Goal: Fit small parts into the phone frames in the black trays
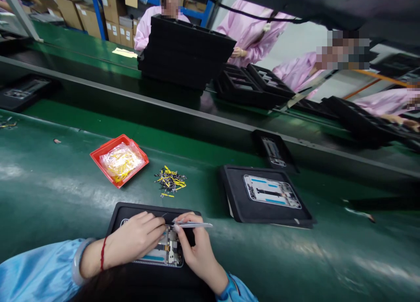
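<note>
An opened phone [170, 249] lies in a black foam tray [114, 221] in front of me, its circuit board and a blue strip showing. My left hand [139, 238] rests across the phone's left part, fingers bent together near its upper edge; what they pinch, if anything, is hidden. In my right hand [197, 245] is a pair of silver tweezers [197, 225], gripped between thumb and fingers. Its tips point left, close to the left fingertips. Beyond the tray lies a pile of small yellow and black parts [170, 179].
A red bin [95, 155] holds a plastic bag of yellow parts. To the right, another opened phone [272, 191] sits in a black tray [236, 205]. A metal rail [183, 112] crosses the green bench. Behind it stand stacked black trays [183, 52] and several people in pink.
</note>
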A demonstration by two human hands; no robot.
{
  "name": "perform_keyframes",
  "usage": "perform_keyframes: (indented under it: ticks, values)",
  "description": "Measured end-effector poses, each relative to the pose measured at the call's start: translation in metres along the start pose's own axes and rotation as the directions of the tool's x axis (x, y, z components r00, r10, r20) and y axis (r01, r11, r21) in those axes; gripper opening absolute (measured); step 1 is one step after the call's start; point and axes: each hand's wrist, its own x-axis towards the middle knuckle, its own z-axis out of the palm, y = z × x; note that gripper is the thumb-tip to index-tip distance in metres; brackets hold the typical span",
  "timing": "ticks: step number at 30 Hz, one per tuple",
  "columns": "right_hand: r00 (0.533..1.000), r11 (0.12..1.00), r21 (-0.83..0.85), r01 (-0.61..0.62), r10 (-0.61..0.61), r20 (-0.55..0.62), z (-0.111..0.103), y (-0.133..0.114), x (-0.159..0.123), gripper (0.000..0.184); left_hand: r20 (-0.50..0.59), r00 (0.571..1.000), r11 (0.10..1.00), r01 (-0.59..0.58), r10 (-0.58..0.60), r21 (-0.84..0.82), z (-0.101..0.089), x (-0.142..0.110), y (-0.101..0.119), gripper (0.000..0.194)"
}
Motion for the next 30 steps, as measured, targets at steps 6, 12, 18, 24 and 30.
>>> perform_keyframes:
  ticks: [6, 12, 18, 24, 30]
  values:
    - [0.997, 0.999, 0.014, 0.039, -0.039, 0.064, 0.000, 0.000, 0.001, 0.018, 0.001, 1.000, 0.997, -0.020, 0.020, 0.068, 0.002, -0.001, 0.002, 0.021]
    - [0.994, 0.995, 0.103, 0.012, 0.000, -0.113, 0.001, -0.007, 0.002, 0.019, 0.005, 1.000, 0.997, -0.002, 0.002, 0.082, -0.001, 0.002, 0.004, 0.020]
    - [0.992, 0.997, 0.052, -0.059, 0.064, -0.111, 0.009, -0.002, 0.002, 0.011, -0.062, 0.975, 0.947, 0.189, -0.212, -0.259, -0.001, -0.003, -0.002, 0.016]
    - [0.997, 0.998, 0.058, -0.028, 0.032, -0.071, 0.008, -0.001, 0.004, 0.010, -0.030, 0.944, 0.865, 0.287, -0.328, -0.410, 0.003, -0.008, -0.007, 0.011]
    - [0.999, 0.999, 0.046, -0.025, 0.027, -0.047, 0.006, -0.005, 0.006, 0.010, -0.037, 0.942, 0.862, 0.289, -0.334, -0.417, 0.003, -0.005, -0.007, 0.013]
